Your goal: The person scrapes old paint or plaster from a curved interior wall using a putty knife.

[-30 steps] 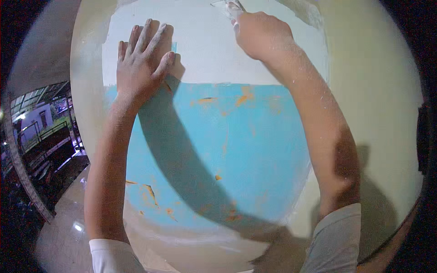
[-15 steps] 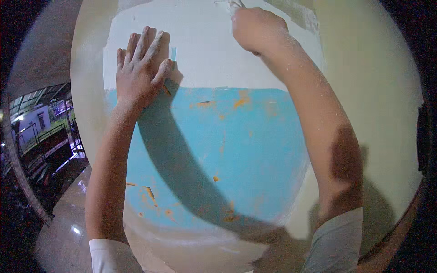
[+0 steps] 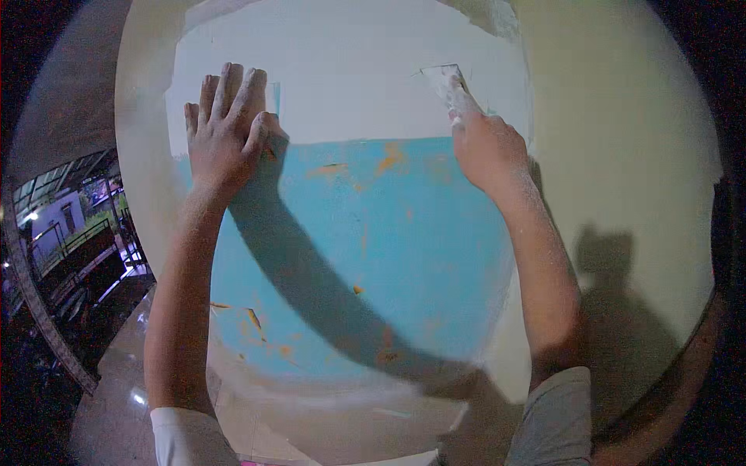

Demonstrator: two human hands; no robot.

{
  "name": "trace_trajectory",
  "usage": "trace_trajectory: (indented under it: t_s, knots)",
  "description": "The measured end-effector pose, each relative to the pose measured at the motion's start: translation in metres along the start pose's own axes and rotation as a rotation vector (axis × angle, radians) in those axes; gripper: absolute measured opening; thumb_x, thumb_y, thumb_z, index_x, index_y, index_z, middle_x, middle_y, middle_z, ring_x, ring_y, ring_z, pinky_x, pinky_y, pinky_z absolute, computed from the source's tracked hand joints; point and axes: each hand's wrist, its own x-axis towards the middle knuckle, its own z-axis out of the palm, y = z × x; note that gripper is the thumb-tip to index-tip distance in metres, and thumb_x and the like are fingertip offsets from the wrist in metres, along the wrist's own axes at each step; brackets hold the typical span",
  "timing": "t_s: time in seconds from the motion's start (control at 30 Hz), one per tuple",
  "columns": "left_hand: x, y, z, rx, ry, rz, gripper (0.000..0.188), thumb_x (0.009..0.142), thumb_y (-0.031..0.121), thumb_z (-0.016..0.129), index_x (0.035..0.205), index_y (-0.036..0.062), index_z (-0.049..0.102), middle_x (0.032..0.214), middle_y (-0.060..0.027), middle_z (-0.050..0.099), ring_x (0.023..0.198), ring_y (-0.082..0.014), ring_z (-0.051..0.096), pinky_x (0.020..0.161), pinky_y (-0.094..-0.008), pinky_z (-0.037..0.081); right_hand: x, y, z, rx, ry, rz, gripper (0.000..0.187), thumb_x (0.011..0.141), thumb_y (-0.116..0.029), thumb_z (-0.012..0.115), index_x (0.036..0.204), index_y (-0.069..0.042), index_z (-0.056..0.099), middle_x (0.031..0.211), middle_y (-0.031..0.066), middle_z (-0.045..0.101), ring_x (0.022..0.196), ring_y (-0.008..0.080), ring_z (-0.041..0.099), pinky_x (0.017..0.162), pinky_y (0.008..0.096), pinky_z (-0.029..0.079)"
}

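A large upright surface fills the middle. Smooth white filler covers its upper part, and bare blue paint with orange chips and scrapes shows below. My left hand lies flat on it, fingers up and slightly spread, over the border of white and blue; a thin blue strip shows beside the thumb. In my right hand I grip a putty knife by its handle. Its filler-smeared blade meets the white area at the upper right. Whitish dust coats both hands.
Cream-coloured surface surrounds the patch, and shadows of my arms fall across it. Glossy flooring shows at lower left. Beyond a post on the left are dark railings and a lit building.
My right hand has come down and slightly right with the putty knife, whose blade now shows in full. The left hand still rests on the surface, while the whole view has shifted a little.
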Motion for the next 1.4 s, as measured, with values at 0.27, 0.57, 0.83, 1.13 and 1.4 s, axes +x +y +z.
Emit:
trace_trajectory:
  t_s: [0.27, 0.57, 0.83, 1.13, 1.4]
  knots:
    - [-0.013, 0.043, 0.000, 0.035, -0.072, -0.050, 0.059, 0.097, 0.043, 0.046, 0.154, 0.0336, 0.035, 0.166, -0.0096, 0.019, 0.152, -0.0407, 0.013, 0.118, -0.0653, 0.010, 0.075, 0.010, -0.015, -0.030, 0.112, -0.004, 0.048, 0.096, -0.018, 0.043, 0.143, -0.008, 0.043, 0.100, 0.0226, 0.071, 0.093, 0.0395, 0.070, 0.084, 0.0552, 0.053]
    - [-0.021, 0.040, -0.001, 0.010, -0.061, -0.019, 0.061, 0.095, 0.044, 0.049, 0.154, 0.0341, 0.036, 0.165, -0.0073, 0.021, 0.152, -0.0386, 0.016, 0.118, -0.0652, 0.011, 0.054, 0.014, -0.009, 0.012, 0.104, 0.058, 0.049, 0.101, -0.030, 0.038, 0.146, -0.012, 0.042, 0.101, 0.0270, 0.069, 0.096, 0.0435, 0.067, 0.090, 0.0532, 0.051]
    - [-0.018, 0.051, -0.015, 0.006, -0.097, -0.030, 0.062, 0.096, 0.043, 0.051, 0.154, 0.0317, 0.036, 0.165, -0.0076, 0.021, 0.152, -0.0366, 0.015, 0.119, -0.0631, 0.011, 0.022, 0.046, -0.028, 0.043, -0.023, 0.231, 0.050, 0.102, -0.031, 0.042, 0.148, -0.012, 0.043, 0.111, 0.0263, 0.067, 0.110, 0.0379, 0.065, 0.095, 0.0524, 0.051]
    - [-0.020, 0.053, -0.021, -0.004, -0.115, -0.023, 0.064, 0.094, 0.042, 0.053, 0.155, 0.0322, 0.034, 0.166, -0.0065, 0.020, 0.152, -0.0362, 0.015, 0.119, -0.0640, 0.012, 0.062, 0.063, -0.051, 0.094, -0.063, 0.269, 0.041, 0.097, -0.022, 0.041, 0.125, 0.000, 0.061, 0.099, 0.0264, 0.070, 0.098, 0.0391, 0.070, 0.092, 0.0491, 0.052]
    - [-0.034, 0.063, -0.021, -0.031, -0.133, -0.034, 0.064, 0.095, 0.043, 0.051, 0.155, 0.0318, 0.034, 0.166, -0.0086, 0.019, 0.152, -0.0380, 0.013, 0.120, -0.0621, 0.010, 0.049, 0.076, -0.029, 0.076, 0.020, 0.247, 0.043, 0.099, -0.031, 0.041, 0.126, -0.002, 0.059, 0.112, 0.0298, 0.066, 0.104, 0.0457, 0.065, 0.094, 0.0538, 0.049]
